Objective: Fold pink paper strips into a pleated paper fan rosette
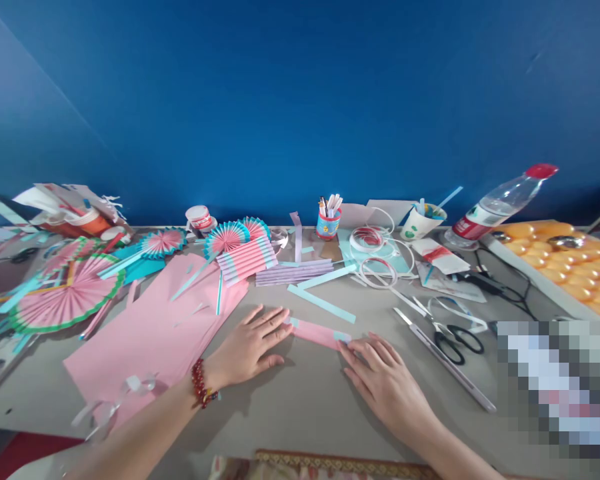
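Note:
A narrow folded pink paper strip (317, 333) with light-blue ends lies flat on the grey table in front of me. My left hand (253, 347) rests on the table with its fingers spread, the fingertips touching the strip's left end. Over the right end lie the fingertips of my right hand (380, 377), stretched out and pressed down flat. Just behind the strip are two light-blue paper strips (323, 303) and a pleated purple paper (294, 272). A pleated pink paper with blue edges (247, 260) leans beside them.
Pink sheets (150, 333) lie left, with pleated paper fans (70, 293) beyond. Scissors (455, 337) and a slim craft knife (453, 367) lie right. Farther back stand a pen cup (328, 222), coiled white tape (377, 253), a paper cup (423, 223) and a tilted bottle (500, 207).

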### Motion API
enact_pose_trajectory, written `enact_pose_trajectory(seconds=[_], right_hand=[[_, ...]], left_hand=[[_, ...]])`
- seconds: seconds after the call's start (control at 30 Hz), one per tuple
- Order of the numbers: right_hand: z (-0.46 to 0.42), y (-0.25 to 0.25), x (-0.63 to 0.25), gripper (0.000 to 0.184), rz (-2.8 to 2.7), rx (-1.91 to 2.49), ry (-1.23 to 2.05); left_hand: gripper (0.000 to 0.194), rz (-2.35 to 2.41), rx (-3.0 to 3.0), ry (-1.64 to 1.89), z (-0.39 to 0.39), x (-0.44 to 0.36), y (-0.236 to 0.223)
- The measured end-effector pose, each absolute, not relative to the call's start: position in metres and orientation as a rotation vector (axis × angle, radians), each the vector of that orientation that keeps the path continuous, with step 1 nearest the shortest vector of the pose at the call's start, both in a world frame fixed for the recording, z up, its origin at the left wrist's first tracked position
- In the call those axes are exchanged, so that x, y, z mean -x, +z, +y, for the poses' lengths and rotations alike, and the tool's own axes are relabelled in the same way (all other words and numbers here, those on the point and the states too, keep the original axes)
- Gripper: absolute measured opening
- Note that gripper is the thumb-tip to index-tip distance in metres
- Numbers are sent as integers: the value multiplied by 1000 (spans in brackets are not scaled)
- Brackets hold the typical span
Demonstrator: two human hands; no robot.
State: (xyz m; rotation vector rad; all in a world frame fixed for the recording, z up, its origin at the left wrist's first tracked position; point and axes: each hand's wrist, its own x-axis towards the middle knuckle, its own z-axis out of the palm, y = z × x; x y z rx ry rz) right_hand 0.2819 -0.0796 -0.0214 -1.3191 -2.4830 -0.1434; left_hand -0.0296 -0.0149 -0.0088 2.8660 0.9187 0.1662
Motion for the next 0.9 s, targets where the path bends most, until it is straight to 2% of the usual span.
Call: enact_pose_trajectory(seconds=[0.17, 0.47, 0.73, 0.9], right_hand=[[-75, -24, -281, 34, -2462, 1283, -243], [-68, -21, -277, 29, -2456, 1319, -227], [-68, -30, -275, 25, -2461, 1324, -331], [-68, -27, -273, 20, -2444, 1346, -251]], left_hand=[[40, 990, -2832, 324, -12, 27, -8], [28, 1114, -2551, 655, -9, 25, -7], [35, 1189, -2496, 526, -3, 8, 25], [29, 1041, -2667, 349, 8, -23, 24]])
